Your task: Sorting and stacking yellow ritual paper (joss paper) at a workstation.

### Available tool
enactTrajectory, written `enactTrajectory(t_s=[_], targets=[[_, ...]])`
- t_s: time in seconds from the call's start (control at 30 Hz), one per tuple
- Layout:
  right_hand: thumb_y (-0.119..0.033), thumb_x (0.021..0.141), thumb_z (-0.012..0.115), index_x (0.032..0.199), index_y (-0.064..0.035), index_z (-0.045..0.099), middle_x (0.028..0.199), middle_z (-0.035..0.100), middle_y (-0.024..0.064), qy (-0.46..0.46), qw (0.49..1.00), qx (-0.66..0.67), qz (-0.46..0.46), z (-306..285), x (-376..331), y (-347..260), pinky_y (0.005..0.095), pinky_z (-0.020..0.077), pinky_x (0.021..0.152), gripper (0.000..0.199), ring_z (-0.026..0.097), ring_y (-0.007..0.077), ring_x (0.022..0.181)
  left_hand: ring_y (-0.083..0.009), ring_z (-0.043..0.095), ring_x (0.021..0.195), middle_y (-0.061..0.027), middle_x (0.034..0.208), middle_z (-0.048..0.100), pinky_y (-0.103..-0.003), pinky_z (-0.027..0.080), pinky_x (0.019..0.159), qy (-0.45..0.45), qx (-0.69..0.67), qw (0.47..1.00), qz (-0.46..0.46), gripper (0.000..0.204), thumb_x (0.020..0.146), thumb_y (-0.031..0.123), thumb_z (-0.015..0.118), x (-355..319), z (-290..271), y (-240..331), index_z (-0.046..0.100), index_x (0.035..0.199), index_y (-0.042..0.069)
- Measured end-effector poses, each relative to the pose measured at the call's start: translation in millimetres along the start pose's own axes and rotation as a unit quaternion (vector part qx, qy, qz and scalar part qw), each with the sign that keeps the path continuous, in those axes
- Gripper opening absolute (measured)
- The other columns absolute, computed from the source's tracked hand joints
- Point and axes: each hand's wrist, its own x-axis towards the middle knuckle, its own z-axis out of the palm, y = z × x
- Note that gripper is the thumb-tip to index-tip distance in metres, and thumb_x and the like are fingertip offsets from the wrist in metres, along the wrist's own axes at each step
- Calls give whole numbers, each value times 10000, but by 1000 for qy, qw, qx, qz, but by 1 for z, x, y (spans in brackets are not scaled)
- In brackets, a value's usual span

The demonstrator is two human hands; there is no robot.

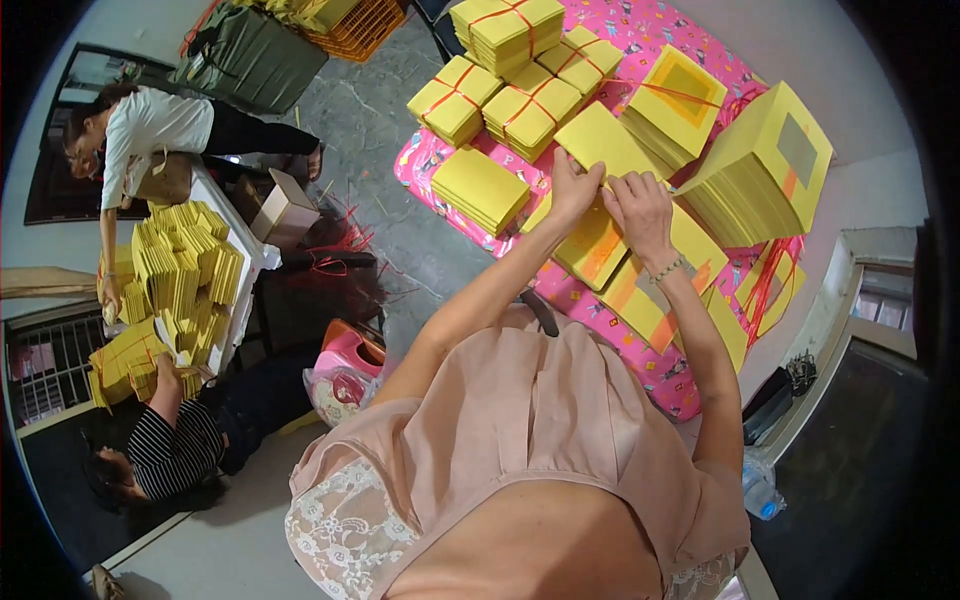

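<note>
On the pink patterned table cover, my left hand (pixel 574 192) and my right hand (pixel 642 212) are close together at the near edge of a yellow paper piece (pixel 608 142). Both are closed on that edge, thumbs and fingers bent over it; whether it is one sheet or several cannot be told. Beneath my hands lie yellow paper stacks with orange patches (pixel 592 250), partly covered by my wrists. A low loose yellow stack (pixel 480 188) rests to the left. Right of my hands, a tall fanned yellow stack (pixel 755 170) leans with a grey square on its front.
Yellow bundles tied with red ribbon (pixel 453 98) are piled at the table's far left. Loose red ribbons (pixel 768 290) hang near the right edge. Leftward, two people handle yellow paper stacks (pixel 185 265) on a white table. A pink stool (pixel 350 365) stands close to my left.
</note>
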Motion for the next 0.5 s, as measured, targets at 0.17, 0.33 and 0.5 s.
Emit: enactTrajectory(t_s=[0.17, 0.33, 0.5], targets=[[-282, 906, 685, 1191, -68, 623, 1213, 562, 155, 61, 991, 83, 81, 3, 39, -16, 435, 459, 897, 362, 560, 317, 1102, -220, 706, 883, -160, 1099, 675, -294, 581, 654, 4, -58, 998, 8, 410, 908, -11, 634, -12, -59, 37, 392, 1237, 31], [-329, 915, 668, 1279, -28, 548, 1207, 634, 221, -174, 869, 383, 259, 64, 75, -38, 458, 490, 937, 487, 628, 384, 1063, -203, 710, 887, -163, 1128, 688, -271, 592, 615, 63, -59, 996, -3, 431, 916, 47, 670, -20, -150, 32, 433, 1276, 42], [-340, 873, 681, 1241, -28, 568, 1166, 667, 230, -273, 886, 306, 218, 147, 86, -62, 483, 497, 915, 495, 642, 396, 1081, -151, 692, 731, -71, 942, 694, -281, 602, 614, 153, 23, 987, -52, 386, 898, 99, 716, -12, -207, 2, 502, 1205, 2]])
